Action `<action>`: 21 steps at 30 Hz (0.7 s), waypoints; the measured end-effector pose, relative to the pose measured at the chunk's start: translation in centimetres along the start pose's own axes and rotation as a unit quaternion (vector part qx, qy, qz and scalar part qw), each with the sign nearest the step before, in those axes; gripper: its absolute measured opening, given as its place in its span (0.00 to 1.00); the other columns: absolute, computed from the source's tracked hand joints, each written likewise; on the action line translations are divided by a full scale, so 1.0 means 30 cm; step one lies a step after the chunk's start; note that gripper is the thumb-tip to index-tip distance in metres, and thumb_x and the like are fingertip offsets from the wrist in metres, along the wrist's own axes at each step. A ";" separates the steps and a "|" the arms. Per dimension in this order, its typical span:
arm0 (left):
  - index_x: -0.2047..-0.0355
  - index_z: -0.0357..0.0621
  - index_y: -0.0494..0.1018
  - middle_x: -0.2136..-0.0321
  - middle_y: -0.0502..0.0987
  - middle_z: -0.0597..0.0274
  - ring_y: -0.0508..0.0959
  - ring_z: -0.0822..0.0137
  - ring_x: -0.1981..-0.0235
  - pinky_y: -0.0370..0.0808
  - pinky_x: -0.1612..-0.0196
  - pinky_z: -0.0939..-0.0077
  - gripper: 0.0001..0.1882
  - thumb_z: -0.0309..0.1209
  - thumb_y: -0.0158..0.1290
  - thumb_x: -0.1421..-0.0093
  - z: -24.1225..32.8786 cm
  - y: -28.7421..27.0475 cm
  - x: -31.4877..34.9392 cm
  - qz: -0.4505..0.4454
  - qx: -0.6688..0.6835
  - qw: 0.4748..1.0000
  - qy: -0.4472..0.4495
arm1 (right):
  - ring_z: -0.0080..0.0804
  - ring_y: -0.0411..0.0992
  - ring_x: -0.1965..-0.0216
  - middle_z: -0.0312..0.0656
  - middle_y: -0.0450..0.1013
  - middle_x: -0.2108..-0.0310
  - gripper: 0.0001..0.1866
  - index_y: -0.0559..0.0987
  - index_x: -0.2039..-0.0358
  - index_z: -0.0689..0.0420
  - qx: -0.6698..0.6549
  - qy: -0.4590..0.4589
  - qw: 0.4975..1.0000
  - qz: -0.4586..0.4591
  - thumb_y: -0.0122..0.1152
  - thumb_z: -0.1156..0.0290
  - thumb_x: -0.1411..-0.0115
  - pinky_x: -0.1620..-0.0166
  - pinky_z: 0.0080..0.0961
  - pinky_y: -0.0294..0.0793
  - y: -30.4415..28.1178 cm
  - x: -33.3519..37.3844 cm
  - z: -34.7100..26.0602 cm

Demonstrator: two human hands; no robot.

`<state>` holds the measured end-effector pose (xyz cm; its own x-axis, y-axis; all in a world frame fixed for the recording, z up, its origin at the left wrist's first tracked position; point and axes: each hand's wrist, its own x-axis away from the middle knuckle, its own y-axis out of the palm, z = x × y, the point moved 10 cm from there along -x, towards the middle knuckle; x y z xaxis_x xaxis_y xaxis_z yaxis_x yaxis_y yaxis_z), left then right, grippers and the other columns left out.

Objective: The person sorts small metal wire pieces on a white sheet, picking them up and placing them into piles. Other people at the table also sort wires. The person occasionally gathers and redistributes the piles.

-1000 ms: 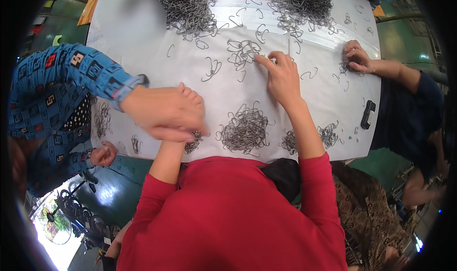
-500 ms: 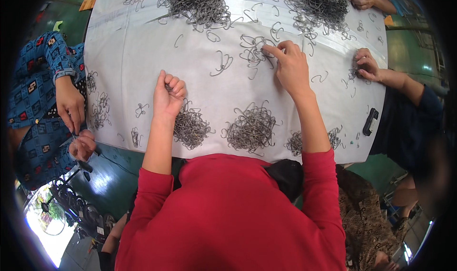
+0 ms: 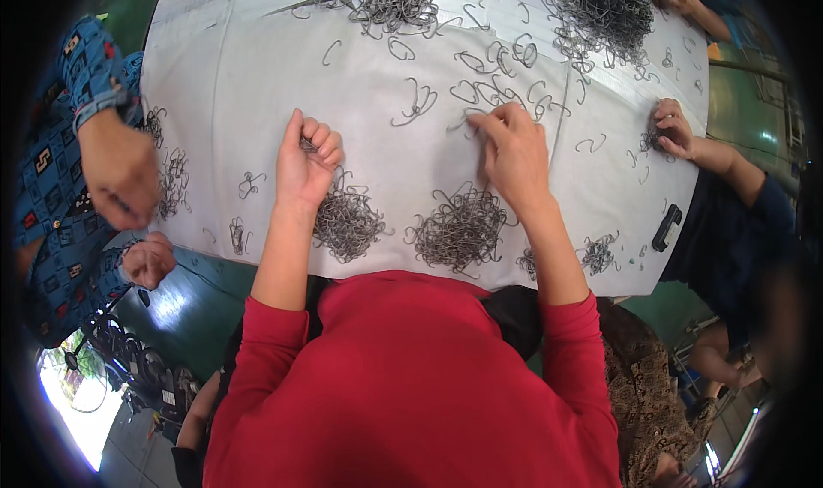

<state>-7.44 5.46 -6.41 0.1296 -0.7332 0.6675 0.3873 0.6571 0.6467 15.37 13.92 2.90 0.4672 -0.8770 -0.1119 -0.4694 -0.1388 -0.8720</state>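
Right hand point(image 3: 519, 152) drew nearer, touching a curved grey hook point(image 3: 459, 122).

On the white table point(image 3: 231, 77), the left hand point(image 3: 300, 173), at ten o'clock, curls around some wire hooks point(image 3: 307, 145); the right hand point(image 3: 520, 149), at two, has fingertips at a blurred hook point(image 3: 459, 123); a big heap point(image 3: 377, 0) lies at twelve.

From my end I can read no words or numbers: a co-worker's blue garment point(image 3: 64, 239) carries blocky, letter-like motifs, and 1 white label point(image 3: 168, 396) is too small.
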 end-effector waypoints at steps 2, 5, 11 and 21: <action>0.83 0.50 0.55 0.85 0.54 0.71 0.55 0.75 0.83 0.54 0.82 0.82 0.20 0.40 0.38 0.35 0.002 -0.004 0.002 -0.001 0.005 1.000 -0.001 | 0.34 0.67 0.65 0.37 0.68 0.70 0.15 0.79 0.68 0.50 -0.023 0.013 1.000 -0.004 0.54 0.81 0.56 0.64 0.31 0.63 0.001 -0.006 -0.014; 0.83 0.49 0.56 0.85 0.55 0.70 0.56 0.73 0.83 0.55 0.81 0.81 0.19 0.41 0.38 0.35 -0.013 0.007 -0.007 -0.036 0.024 0.999 -0.017 | 0.37 0.68 0.67 0.39 0.68 0.70 0.15 0.80 0.68 0.50 -0.036 0.062 0.997 0.024 0.54 0.82 0.55 0.66 0.32 0.67 -0.037 -0.035 0.075; 0.80 0.48 0.60 0.82 0.62 0.67 0.60 0.71 0.78 0.61 0.76 0.79 0.19 0.43 0.35 0.35 -0.044 -0.015 -0.021 -0.171 0.041 0.979 -0.099 | 0.39 0.70 0.69 0.41 0.69 0.69 0.14 0.79 0.66 0.50 0.004 0.074 0.997 0.016 0.54 0.81 0.53 0.65 0.33 0.70 -0.064 -0.102 0.163; 0.81 0.48 0.61 0.83 0.60 0.65 0.59 0.71 0.79 0.58 0.78 0.80 0.17 0.40 0.39 0.36 -0.021 0.002 -0.001 -0.091 0.054 0.994 -0.021 | 0.36 0.70 0.71 0.39 0.70 0.74 0.05 0.77 0.75 0.53 0.001 0.117 0.992 -0.049 0.61 0.68 0.53 0.66 0.35 0.63 0.029 0.014 0.059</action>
<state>-6.86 5.40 -6.63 0.0264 -0.8349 0.5498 0.3002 0.5312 0.7923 16.49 14.24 1.26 0.3237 -0.9422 0.0861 -0.4289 -0.2272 -0.8743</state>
